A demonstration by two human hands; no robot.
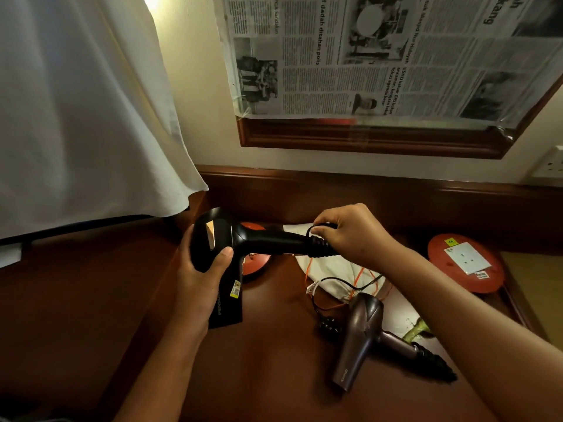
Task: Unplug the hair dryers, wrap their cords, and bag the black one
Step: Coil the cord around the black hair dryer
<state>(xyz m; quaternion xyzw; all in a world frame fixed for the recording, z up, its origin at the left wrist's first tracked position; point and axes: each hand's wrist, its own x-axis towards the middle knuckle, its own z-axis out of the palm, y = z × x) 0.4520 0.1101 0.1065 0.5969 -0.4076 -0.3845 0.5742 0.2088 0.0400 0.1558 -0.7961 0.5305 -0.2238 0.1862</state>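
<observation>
L hand grips black dryer body; R hand pinches cord at handle end.

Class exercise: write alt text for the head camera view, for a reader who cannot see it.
A person's left hand grips a black hair dryer while the right hand winds its cord round the handle. A brown hair dryer lies on the wooden desk.

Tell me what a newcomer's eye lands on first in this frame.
The black hair dryer held mid-frame: the left hand grips its body, the right hand pinches its cord at the handle's end. Lower right, a bronze hair dryer lies on the wooden desk, near a white drawstring bag.
</observation>
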